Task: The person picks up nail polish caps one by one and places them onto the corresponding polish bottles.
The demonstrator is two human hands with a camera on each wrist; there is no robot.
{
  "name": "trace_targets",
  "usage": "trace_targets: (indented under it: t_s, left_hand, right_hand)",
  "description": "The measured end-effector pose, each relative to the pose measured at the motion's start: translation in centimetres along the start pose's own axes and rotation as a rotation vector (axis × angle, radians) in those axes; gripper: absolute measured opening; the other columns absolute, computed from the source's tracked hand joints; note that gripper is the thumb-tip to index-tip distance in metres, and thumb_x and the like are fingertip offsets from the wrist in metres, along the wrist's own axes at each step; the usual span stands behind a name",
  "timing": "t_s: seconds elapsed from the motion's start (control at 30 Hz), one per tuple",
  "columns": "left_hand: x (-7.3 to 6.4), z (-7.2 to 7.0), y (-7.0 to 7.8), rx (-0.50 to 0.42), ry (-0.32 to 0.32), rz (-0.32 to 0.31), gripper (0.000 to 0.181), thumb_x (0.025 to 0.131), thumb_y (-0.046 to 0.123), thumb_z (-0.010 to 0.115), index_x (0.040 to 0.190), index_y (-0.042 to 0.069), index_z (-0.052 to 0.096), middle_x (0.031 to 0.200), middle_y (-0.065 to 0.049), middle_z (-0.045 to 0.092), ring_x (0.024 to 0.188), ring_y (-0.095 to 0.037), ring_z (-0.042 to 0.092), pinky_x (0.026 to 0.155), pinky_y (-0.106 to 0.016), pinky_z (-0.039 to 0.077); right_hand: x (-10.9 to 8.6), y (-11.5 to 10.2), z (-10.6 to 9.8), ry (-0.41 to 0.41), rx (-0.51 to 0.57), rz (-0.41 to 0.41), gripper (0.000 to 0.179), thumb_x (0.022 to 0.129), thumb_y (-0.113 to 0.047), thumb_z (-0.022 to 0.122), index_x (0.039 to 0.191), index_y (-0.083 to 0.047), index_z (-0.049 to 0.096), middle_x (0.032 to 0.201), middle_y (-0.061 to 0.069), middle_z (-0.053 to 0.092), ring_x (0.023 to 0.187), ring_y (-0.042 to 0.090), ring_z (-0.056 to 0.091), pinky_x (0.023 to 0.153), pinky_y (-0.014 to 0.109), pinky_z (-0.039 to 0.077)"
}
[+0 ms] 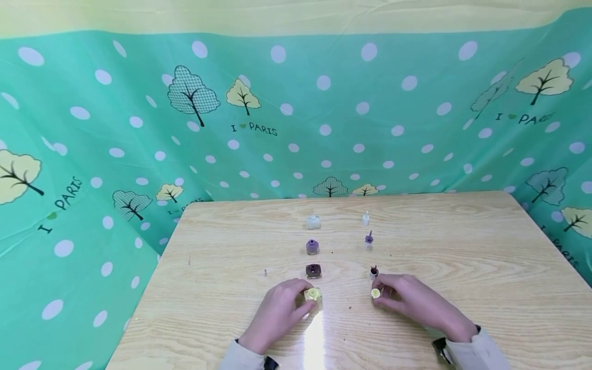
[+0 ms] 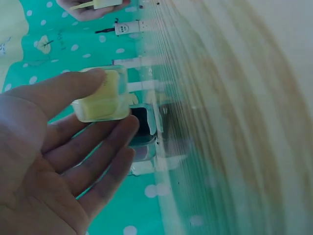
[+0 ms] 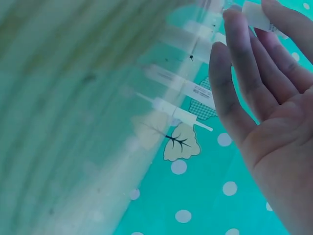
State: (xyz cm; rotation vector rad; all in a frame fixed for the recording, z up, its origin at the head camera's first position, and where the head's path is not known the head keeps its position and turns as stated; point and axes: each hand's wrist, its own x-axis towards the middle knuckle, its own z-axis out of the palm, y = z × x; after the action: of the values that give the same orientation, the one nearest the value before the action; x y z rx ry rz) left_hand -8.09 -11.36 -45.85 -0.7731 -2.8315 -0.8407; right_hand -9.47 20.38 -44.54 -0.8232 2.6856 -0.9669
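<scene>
- Person's left hand (image 1: 280, 311): thumb and forefinger closed on the sides of a yellow bottle (image 1: 314, 295); remaining fingers loosely extended beneath. Bottle sits at the near end of the bottle row, neck up; from the left wrist it looks just clear of the tabletop.
- Right hand (image 1: 411, 300): thumb and fingertip pinching a white cap with a yellow brush (image 1: 375, 293), brush pointing up; other fingers loosely bent. Can't tell whether the cap touches wood.
- Beyond the left hand, running away: dark bottle (image 1: 313, 271), purple bottle (image 1: 312, 247), clear bottle (image 1: 313, 222).
- Beyond the right hand, roughly level with those: dark-brushed cap (image 1: 373, 275), purple-brushed cap (image 1: 368, 240), white-brushed cap (image 1: 366, 219), all brush up. Dark one just beside the right fingers.
- Wooden table (image 1: 231, 231); glare near the yellow bottle.
- Green dotted cloth (image 1: 305, 144) hangs behind, printed with trees.
- Pale sleeves (image 1: 478, 352) on both arms.
</scene>
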Motion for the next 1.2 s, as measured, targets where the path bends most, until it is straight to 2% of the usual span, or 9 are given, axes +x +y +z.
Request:
trace_targets:
  t_s: [0.2,0.37,0.47,0.6,0.67,0.9,1.07,1.2]
  left_hand:
    - [0.3,-0.5,0.1,-0.05,0.027,-0.008,0.028,0.085,0.023,0.077,0.11,0.013,0.07,0.106,0.002,0.072,0.09,-0.008,0.067,0.083,-0.023,0.057]
    - [0.4,-0.8,0.2,-0.081,0.035,-0.019,0.028,0.084,0.022,0.077,0.11,0.015,0.07,0.107,0.005,0.071,0.095,-0.008,0.067,0.087,-0.025,0.057]
    - [0.4,-1.0,0.3,-0.09,0.047,-0.016,0.027,0.084,0.022,0.078,0.109,0.015,0.071,0.107,0.007,0.07,0.096,-0.007,0.066,0.088,-0.026,0.057]
    - [0.8,-1.2,0.4,-0.083,0.094,0.007,0.028,0.083,0.021,0.079,0.108,0.015,0.071,0.107,0.007,0.069,0.099,-0.008,0.066,0.091,-0.028,0.056]
    - [1.1,-1.4,0.4,-0.081,0.116,0.02,0.028,0.082,0.022,0.08,0.108,0.014,0.071,0.107,0.006,0.069,0.1,-0.009,0.066,0.092,-0.028,0.056]
    - [1.8,-2.1,0.6,-0.109,0.166,0.069,0.028,0.08,0.02,0.083,0.106,0.014,0.073,0.101,0.006,0.068,0.097,-0.006,0.065,0.087,-0.024,0.057]
    - [2.3,-2.3,1.0,-0.12,0.177,0.078,0.029,0.08,0.019,0.083,0.107,0.014,0.073,0.098,0.009,0.066,0.092,-0.003,0.063,0.081,-0.023,0.057]
    - [2.6,-2.4,1.4,-0.127,0.178,0.088,0.03,0.08,0.017,0.083,0.108,0.014,0.074,0.097,0.01,0.064,0.089,-0.002,0.06,0.077,-0.024,0.057]
  right_hand:
    - [-0.2,-0.4,-0.7,0.031,-0.012,-0.003,0.015,0.091,-0.024,0.072,0.105,-0.019,0.069,0.091,-0.018,0.065,0.078,-0.005,0.056,0.067,0.022,0.054]
    - [-0.3,-0.9,-1.1,0.047,-0.016,-0.01,0.014,0.093,-0.026,0.07,0.106,-0.021,0.07,0.093,-0.018,0.065,0.078,-0.006,0.056,0.066,0.022,0.054]
    - [-0.4,-1.3,-1.2,0.101,-0.048,-0.039,0.013,0.093,-0.027,0.07,0.106,-0.023,0.069,0.091,-0.02,0.063,0.077,-0.006,0.054,0.064,0.023,0.054]
    - [-0.3,-1.7,-1.4,0.191,-0.119,-0.092,0.012,0.092,-0.027,0.071,0.104,-0.025,0.069,0.09,-0.02,0.059,0.076,-0.006,0.052,0.062,0.021,0.052]
    - [-0.2,-1.8,-1.6,0.21,-0.135,-0.104,0.012,0.093,-0.027,0.07,0.104,-0.023,0.069,0.09,-0.02,0.058,0.076,-0.006,0.051,0.061,0.02,0.051]
    - [0.1,-2.2,-2.1,0.25,-0.115,-0.097,0.015,0.094,-0.022,0.069,0.108,-0.017,0.073,0.093,-0.019,0.056,0.076,-0.005,0.05,0.061,0.019,0.051]
    - [0.5,-2.9,-2.3,0.277,-0.103,-0.092,0.015,0.095,-0.022,0.068,0.109,-0.021,0.073,0.094,-0.021,0.054,0.072,-0.005,0.047,0.059,0.018,0.048]
    - [0.9,-3.3,-2.4,0.291,-0.109,-0.119,0.014,0.095,-0.021,0.068,0.108,-0.022,0.073,0.094,-0.021,0.053,0.072,-0.005,0.047,0.059,0.017,0.048]
